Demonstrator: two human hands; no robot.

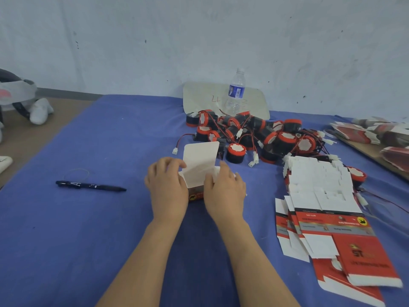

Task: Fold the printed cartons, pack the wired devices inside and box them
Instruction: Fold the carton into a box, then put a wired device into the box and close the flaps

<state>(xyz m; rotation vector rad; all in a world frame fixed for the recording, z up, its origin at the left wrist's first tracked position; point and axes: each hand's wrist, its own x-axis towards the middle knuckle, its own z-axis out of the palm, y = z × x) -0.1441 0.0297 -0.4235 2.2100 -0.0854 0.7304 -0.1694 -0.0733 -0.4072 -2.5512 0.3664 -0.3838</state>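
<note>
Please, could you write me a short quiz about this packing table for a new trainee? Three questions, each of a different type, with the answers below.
1. True or false: the lid flap of the carton gripped by the left hand and the right hand stands open.
2. What lies on the blue cloth to the left of the hands? A) pen B) scissors C) tape roll
3. On which side of the person does the stack of flat cartons lie?

Key: 1 true; 2 A; 3 the right side.
</note>
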